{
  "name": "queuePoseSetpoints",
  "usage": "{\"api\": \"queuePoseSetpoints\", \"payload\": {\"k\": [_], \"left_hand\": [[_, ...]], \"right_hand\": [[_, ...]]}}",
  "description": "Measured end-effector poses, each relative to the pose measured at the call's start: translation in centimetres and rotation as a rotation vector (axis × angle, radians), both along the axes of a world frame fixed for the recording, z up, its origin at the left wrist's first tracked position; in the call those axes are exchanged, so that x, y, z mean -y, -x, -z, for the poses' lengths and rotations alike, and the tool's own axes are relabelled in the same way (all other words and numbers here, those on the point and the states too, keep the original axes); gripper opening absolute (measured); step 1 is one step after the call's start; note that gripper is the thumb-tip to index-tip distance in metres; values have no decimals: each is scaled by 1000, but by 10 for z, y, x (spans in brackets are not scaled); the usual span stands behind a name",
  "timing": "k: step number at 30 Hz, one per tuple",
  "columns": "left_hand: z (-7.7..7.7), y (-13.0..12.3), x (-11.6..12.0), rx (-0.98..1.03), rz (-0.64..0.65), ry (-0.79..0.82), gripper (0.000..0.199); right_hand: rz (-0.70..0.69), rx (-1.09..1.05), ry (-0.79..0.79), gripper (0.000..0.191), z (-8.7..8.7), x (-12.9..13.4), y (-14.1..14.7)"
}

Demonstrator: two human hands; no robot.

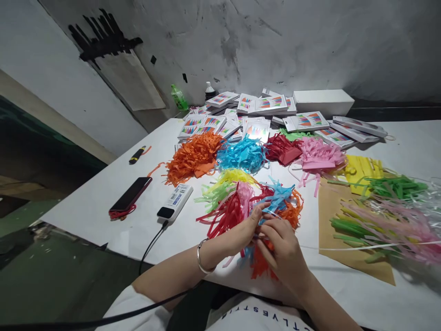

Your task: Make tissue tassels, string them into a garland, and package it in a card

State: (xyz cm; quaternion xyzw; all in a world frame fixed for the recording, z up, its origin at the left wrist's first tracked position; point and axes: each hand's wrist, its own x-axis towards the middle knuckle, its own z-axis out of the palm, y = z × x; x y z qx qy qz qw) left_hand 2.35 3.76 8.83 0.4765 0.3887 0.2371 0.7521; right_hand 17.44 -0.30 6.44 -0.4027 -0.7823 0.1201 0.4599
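My left hand, with a silver bangle at its wrist, and my right hand meet near the table's front edge. Their fingers are closed together on a bunch of tissue-paper tassels; the exact pinched part is hidden between them. Red tassel strips and pink strips fan out left of the fingers. Blue strips and orange strips spread out beyond them, and more orange fringe hangs below. Yellow-green strips lie just behind the red ones.
Behind lie piles of orange, blue, dark red and pink fringe. Flat printed packets are heaped near the wall. At left are a phone, a cabled white device and a cutter. Brown paper bears loose strips.
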Motion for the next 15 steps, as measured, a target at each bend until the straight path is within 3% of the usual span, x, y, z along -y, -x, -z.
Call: {"api": "queuePoseSetpoints", "payload": {"k": [3,7,12,15], "left_hand": [[-2,1,1,7,45,-3,84],[-3,1,4,0,91,24,92],[-2,-2,6,73,91,39,93],[-2,1,5,81,96,-15,89]], "right_hand": [[18,-37,-23,24,1,0,-4],[29,75,-135,32,0,0,-7],[11,84,-159,20,-2,-1,-7],[96,-31,-112,12,-3,-3,-18]]}}
